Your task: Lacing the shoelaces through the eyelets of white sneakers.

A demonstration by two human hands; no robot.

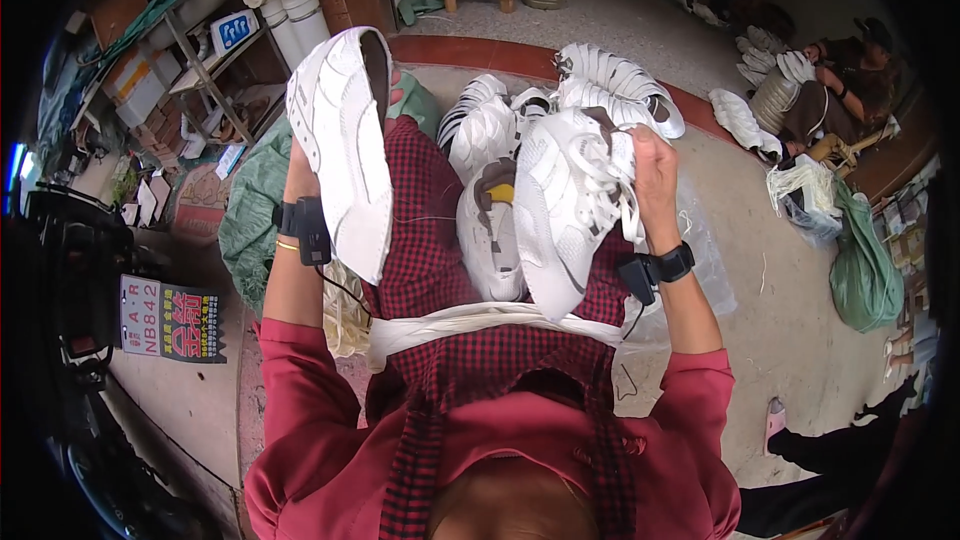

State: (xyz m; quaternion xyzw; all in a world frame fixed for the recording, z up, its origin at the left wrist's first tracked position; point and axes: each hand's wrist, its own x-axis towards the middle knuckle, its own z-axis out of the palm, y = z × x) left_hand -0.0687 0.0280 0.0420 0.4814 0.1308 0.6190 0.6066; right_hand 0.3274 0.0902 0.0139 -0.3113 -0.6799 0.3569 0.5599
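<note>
- While you sit with a checked cloth (430, 240) over your lap, your left hand (300, 175) grips a white shoe (345, 145) held up at ten o'clock, sole facing you.
- Your right hand (655, 175) closes on a second white shoe (570, 210) at one o'clock, fingers in its laces.
- A third shoe (487, 240) lies on your lap between them.
- A pile of white shoes (600, 90) sits at twelve o'clock, just beyond your knees.
- Another person (840, 90) sits at two o'clock, well apart.
</note>
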